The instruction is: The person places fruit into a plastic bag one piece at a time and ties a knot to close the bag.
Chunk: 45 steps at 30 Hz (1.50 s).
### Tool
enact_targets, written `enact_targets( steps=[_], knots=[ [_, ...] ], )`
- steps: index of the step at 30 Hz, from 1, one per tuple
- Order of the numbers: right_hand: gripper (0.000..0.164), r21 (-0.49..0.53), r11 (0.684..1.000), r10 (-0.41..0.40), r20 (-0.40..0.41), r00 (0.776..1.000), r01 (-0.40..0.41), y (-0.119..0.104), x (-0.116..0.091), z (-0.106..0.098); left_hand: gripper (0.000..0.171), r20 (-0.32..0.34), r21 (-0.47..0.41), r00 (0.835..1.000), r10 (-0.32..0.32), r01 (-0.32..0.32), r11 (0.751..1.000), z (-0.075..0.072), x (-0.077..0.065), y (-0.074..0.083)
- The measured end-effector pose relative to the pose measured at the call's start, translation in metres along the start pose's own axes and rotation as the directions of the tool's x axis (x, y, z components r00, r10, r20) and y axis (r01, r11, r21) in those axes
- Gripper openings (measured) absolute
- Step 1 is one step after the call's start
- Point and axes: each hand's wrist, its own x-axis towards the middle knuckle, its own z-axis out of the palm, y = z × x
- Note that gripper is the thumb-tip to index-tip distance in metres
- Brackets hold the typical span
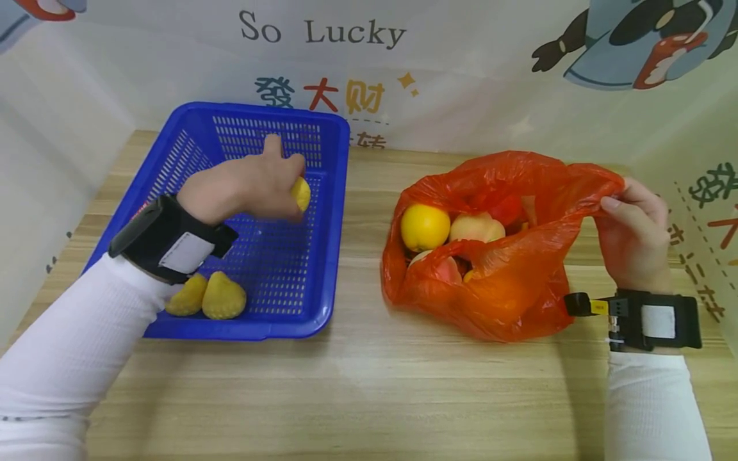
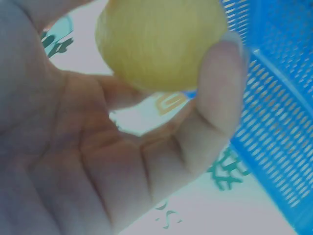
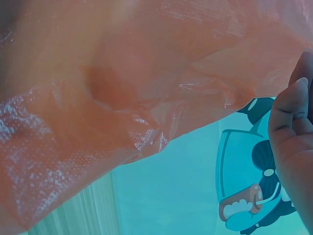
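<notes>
While the left hand (image 1: pixel 248 182) was over the blue basket (image 1: pixel 336 256) near the surface's back left corner, its fingers pinched a yellow fruit (image 1: pixel 301 194), bent round its sides with a gap between fruit and palm. Toward the surface's right edge, the right hand (image 1: pixel 637 237) gripped the rim of a red plastic bag (image 1: pixel 507 294) between thumb and bent fingers, drawing it sideways so the mouth gaped. Inside showed a second yellow fruit (image 1: pixel 425 227) and a peach (image 1: pixel 477 227). Two pears (image 1: pixel 224 296) lay in the basket's front end.

The held fruit looked light and firm, its smooth, rounded skin perhaps a little slippery, so a hold round its broad middle seemed surest. The bag looked thin, limp and easily torn, best taken by a gathered fold of its rim.
</notes>
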Motion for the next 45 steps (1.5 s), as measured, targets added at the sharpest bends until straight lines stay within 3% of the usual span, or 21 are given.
enact_targets(
  steps=[3,6,10,13,18,21,24,31,45],
  knots=[
    [0.03,-0.008,1.0,0.006,0.002,1.0,-0.006,-0.001,0.0,0.0,0.065,-0.089,-0.058,0.996,0.0,-0.005,0.998,-0.008,-0.003,0.006],
    [0.03,-0.004,1.0,0.006,0.001,1.0,-0.006,-0.001,-0.001,0.0,0.065,-0.208,-0.116,0.977,0.051,-0.077,0.99,-0.011,-0.005,0.012],
    [0.029,0.008,1.0,-0.005,-0.001,1.0,0.005,-0.001,-0.001,0.0,0.061,-0.369,-0.163,0.917,0.154,-0.227,0.96,-0.011,-0.006,0.021],
    [0.03,0.017,1.0,-0.005,-0.002,1.0,0.005,-0.001,-0.001,0.0,0.061,-0.451,-0.169,0.867,0.212,-0.316,0.934,-0.011,-0.004,0.027],
    [0.032,0.009,1.0,0.0,-0.002,1.0,0.0,-0.001,-0.001,-0.001,0.06,-0.52,-0.139,0.8,0.299,-0.425,0.895,-0.011,0.002,0.043],
    [0.031,0.013,1.0,-0.003,-0.003,1.0,0.003,-0.002,-0.001,-0.001,0.06,-0.529,-0.119,0.78,0.334,-0.458,0.881,-0.011,0.007,0.054],
    [0.031,0.016,1.0,-0.003,0.002,1.0,0.003,-0.002,-0.001,-0.001,0.061,-0.521,-0.106,0.775,0.358,-0.475,0.873,-0.011,0.012,0.065],
    [0.03,0.022,1.0,-0.005,0.002,1.0,0.005,-0.001,0.0,0.0,0.06,-0.515,-0.054,0.743,0.428,-0.526,0.849,-0.007,0.025,0.083],
    [0.029,0.012,1.0,-0.012,-0.013,1.0,0.013,0.0,0.001,0.002,0.057,-0.388,-0.035,0.749,0.537,-0.594,0.804,0.008,0.047,0.122]
  ],
)
